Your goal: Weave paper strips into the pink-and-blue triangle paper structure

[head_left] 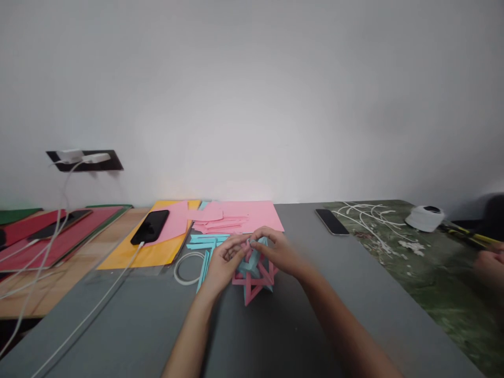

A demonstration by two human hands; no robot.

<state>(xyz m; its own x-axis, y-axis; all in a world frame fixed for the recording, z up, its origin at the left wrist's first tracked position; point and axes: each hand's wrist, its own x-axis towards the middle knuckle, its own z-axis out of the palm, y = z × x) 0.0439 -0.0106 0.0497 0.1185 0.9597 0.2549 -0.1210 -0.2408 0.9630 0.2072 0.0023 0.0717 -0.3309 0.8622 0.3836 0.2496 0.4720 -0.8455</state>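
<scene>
A pink and light-blue modular origami star [254,275], built of folded paper strips, stands on the grey table [299,320] before me. At its upper left, my left hand [226,260] pinches a pink tip with thumb and forefinger. From the other side my right hand [277,252] has its thumb and finger closed on the star's blue upper part. The fingertips of both hands nearly meet at the top and cover some of the paper there. Folded blue strips [205,242] lie just beyond my left hand, next to a white tape roll [189,268].
Pink paper sheets [255,212] and a yellow sheet [157,255] lie toward the wall. One phone [150,227] is plugged into a white cable; another phone [331,221] rests at right. On the green surface are white cords [366,218] and a spool [425,218]. Another person's hand [490,265] shows far right.
</scene>
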